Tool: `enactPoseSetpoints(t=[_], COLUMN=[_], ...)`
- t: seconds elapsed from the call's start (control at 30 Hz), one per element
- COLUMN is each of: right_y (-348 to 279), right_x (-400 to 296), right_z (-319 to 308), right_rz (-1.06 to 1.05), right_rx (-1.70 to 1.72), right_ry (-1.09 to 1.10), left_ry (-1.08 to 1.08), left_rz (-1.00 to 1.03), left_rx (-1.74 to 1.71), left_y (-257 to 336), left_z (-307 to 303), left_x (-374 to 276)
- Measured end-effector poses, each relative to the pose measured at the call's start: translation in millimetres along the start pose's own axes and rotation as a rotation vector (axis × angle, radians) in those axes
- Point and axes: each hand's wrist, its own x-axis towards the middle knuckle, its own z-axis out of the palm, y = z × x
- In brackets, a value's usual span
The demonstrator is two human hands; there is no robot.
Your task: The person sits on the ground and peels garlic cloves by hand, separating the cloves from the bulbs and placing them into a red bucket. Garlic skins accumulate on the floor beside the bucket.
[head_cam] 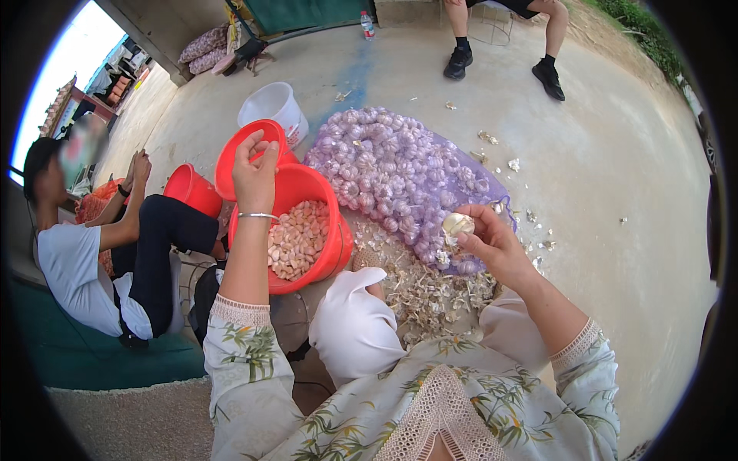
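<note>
My right hand (496, 245) pinches a partly peeled garlic bulb (458, 223) between thumb and fingers, above the near edge of a purple mesh sack (398, 178) full of garlic bulbs. With a silver bangle at the wrist, my left hand (256, 173) is raised over the left rim of a red plastic bucket (341, 245). Its fingers are bent towards the thumb, and whether anything sits between them is hidden. Loose garlic cloves (300, 236) with pinkish skins lie inside that bucket. Dry garlic skins and stem bits (432, 299) are heaped on the ground between my knees.
Behind the clove bucket stand another red bucket (245, 147) and a white bucket (271, 106). A third red bucket (193, 190) is further left, near a seated person (86, 253). Another person's legs (458, 34), a water bottle (367, 26) and filled mesh sacks (204, 49) are farther back.
</note>
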Motion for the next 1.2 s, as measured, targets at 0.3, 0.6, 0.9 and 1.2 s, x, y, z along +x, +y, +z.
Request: enactPoseSetpoints(t=[0.3,0.6,0.9,1.2], right_y=[2.7,7.6,-1.2,-2.0], right_x=[0.3,-3.1,-4.0,-5.3], right_z=[4.3,-2.1,-0.6,0.0], right_rz=[-0.075,-0.036,-0.080,-0.009], right_rx=[-0.117,0.024,-0.024,0.048], right_ry=[0.034,-0.047,-0.102,-0.142], left_ry=[-0.732,-0.831,-0.853,-0.899], left_rz=[0.268,0.418,-0.123,-0.081], left_rx=[-0.064,-0.057,-0.253,-0.229], left_y=[21.5,9.5,12.7,8.3], left_z=[109.1,115.4,107.1,108.8], left_x=[-148.6,-151.4,-149.6,-150.1])
